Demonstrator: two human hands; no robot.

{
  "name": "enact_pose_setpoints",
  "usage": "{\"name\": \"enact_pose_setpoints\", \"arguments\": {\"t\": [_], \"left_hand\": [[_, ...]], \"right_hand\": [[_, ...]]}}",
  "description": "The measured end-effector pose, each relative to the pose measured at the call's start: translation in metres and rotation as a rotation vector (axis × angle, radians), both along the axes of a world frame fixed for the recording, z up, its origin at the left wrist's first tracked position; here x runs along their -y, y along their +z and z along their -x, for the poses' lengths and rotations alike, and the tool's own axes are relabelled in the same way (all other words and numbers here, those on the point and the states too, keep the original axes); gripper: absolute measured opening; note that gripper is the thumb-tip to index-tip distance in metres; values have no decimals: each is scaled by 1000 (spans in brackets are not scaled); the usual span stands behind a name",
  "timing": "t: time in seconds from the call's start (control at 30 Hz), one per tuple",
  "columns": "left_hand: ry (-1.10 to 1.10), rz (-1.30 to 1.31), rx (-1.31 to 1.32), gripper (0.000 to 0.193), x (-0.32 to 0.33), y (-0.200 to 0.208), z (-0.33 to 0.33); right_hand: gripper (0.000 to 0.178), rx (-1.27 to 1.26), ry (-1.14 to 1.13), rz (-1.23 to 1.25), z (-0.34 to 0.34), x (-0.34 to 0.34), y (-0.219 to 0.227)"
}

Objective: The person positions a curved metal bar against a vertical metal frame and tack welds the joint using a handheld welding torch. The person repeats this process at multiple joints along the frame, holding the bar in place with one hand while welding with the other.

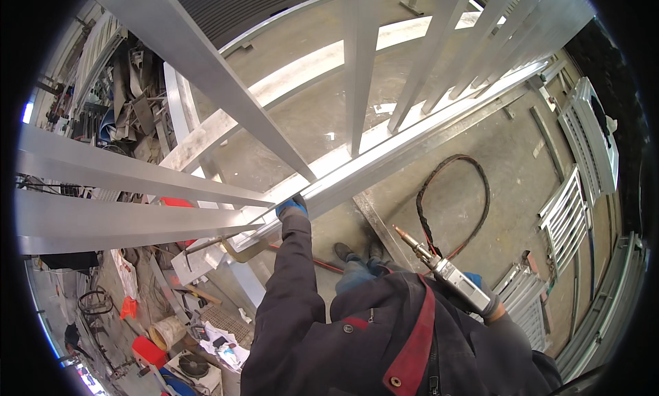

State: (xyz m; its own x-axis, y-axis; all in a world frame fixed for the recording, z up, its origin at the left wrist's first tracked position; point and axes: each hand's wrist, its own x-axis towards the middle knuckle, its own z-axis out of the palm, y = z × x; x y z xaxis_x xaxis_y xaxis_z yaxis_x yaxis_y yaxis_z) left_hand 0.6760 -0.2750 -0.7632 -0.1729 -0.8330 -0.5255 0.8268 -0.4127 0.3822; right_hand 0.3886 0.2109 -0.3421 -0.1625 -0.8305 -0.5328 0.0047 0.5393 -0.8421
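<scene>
My right hand (pixel 491 305), in a blue glove, grips a welding gun (pixel 453 281) with a boxy silver body and a copper-coloured nozzle pointing up and left. Its dark cable loops out over the floor. My left hand (pixel 293 205), also blue-gloved, is closed on the bottom rail (pixel 371 161) of a silver metal railing, between two of its posts. The fingertips are partly hidden by the rail. Flat upright bars (pixel 360 73) rise from this rail toward me on both sides of the left hand. The nozzle is apart from the railing.
A curved metal bar (pixel 295 77) lies beyond the rail. The cable loop (pixel 489 190) is on the concrete floor to the right. Finished-looking slatted panels (pixel 566 221) lean at far right. Scrap metal, a red box (pixel 149 351) and a bucket (pixel 167 333) crowd the left.
</scene>
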Motion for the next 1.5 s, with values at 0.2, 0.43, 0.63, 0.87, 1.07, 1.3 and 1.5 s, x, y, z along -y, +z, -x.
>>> {"name": "enact_pose_setpoints", "arguments": {"t": [0.2,0.43,0.63,0.87,1.07,1.3,1.5], "left_hand": [[162,-77,258,25,-7,19,25],[85,-20,236,23,-16,27,17],[-273,20,904,31,-33,28,-7],[-748,-38,853,33,-135,22,-22],[-1175,262,859,42,-204,48,29],[-1279,417,862,41,-193,120,152],[-1238,801,925,43,-165,108,239]], "right_hand": [[37,-2,-23,43,-6,-2,-5],[40,-22,6,71,-13,-6,-16],[41,64,-13,0,-17,6,-18],[47,-32,81,98,-11,-2,-22],[48,122,-202,179,-10,-54,-65],[39,737,-793,150,-4,-110,-142],[34,10,-783,181,11,-125,-106]]}}
